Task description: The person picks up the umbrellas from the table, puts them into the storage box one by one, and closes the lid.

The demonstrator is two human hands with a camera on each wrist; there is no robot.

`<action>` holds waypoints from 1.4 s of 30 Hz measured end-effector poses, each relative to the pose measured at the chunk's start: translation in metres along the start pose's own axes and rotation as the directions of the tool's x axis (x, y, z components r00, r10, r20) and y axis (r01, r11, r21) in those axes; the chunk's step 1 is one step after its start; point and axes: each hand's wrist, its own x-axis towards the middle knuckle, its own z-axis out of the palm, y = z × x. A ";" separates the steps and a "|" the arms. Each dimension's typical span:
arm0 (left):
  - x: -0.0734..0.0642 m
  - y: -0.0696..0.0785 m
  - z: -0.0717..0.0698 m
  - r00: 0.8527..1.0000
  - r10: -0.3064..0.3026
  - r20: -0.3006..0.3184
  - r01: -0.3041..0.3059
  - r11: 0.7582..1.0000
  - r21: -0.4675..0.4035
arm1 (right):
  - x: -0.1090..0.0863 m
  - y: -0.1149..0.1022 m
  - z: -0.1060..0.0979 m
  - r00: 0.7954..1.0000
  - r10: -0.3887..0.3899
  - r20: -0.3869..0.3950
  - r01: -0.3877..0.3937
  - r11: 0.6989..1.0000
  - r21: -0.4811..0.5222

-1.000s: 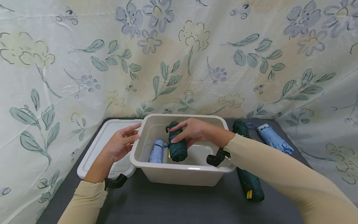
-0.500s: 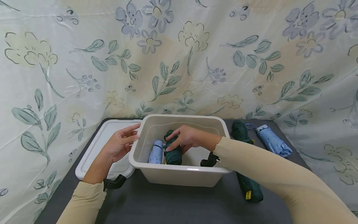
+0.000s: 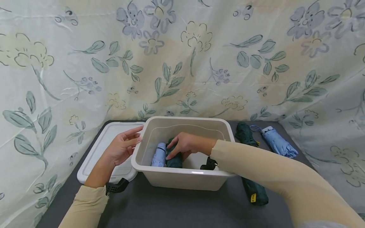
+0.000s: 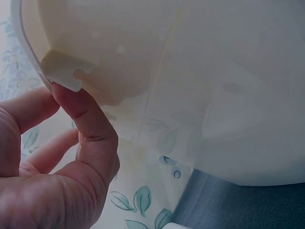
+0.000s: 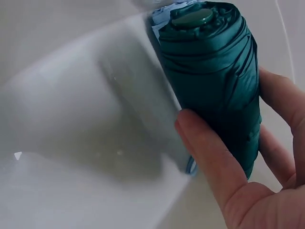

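In the head view my right hand (image 3: 182, 144) reaches down into the cream plastic bin (image 3: 182, 179) and grips a folded dark green umbrella (image 3: 174, 161). The right wrist view shows thumb and fingers on opposite sides of the green umbrella (image 5: 212, 71), its handle end at the top. Close beside it in the bin lies a folded light blue umbrella (image 3: 159, 155) with a dark strap. My left hand (image 3: 121, 147) touches the bin's left rim with its fingertips; the left wrist view has the fingertips right at the rim of the bin (image 4: 228, 114).
A white lid (image 3: 94, 158) lies left of the bin on the dark grey table (image 3: 171, 209). To the right are two green umbrellas, a far one (image 3: 244, 134) and a near one (image 3: 255, 191), partly behind the right sleeve, and a blue umbrella (image 3: 279, 142). A floral curtain hangs behind.
My right hand has lowered the green umbrella deeper into the bin and moved it left, closer to the blue umbrella. The left hand has stayed at the rim.
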 end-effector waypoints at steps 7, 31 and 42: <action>0.001 0.000 0.001 1.000 -0.003 -0.010 0.003 1.000 0.010 | 0.003 0.000 -0.001 0.999 0.038 0.032 -0.038 0.999 0.017; -0.001 0.001 0.000 1.000 0.000 -0.003 0.000 1.000 0.012 | -0.032 -0.010 -0.036 0.995 -0.047 0.083 0.040 0.996 0.085; 0.000 0.001 0.000 1.000 0.000 -0.004 0.000 1.000 0.023 | -0.059 -0.010 -0.053 0.990 -0.117 0.080 0.104 0.984 0.146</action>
